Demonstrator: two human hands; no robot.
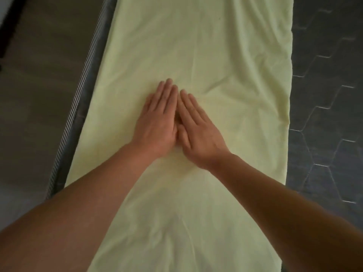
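Down the middle of the view, a long pale yellow-green fabric sheet [206, 46] lies spread flat as a wide strip, running from the near edge of frame to the far edge. It is mostly smooth. A faint lengthwise fold line runs along the centre, soft creases fan out to the right of the hands, and there are a few more wrinkles near the bottom. Its left edge is straight and its right edge slightly wavy.

The left hand [157, 120] and right hand [198, 126] are both palm-down on the sheet at about mid-length, near the centre line. The fingers are straight and held together, not curled, and they grasp nothing, just pressing flat on the fabric. The hands angle toward each other and touch along their inner sides, fingertips close together, forming a wedge that points away from the person. Thumbs are tucked between the hands and mostly hidden.

A grey-and-white striped band [78, 107] runs just beside the sheet's left edge, with a brown-grey surface [39, 75] beyond it. To the right lies a dark surface with a pale hexagon line pattern [324, 95], touching the sheet's right edge. Cannot tell what the sheet rests on.
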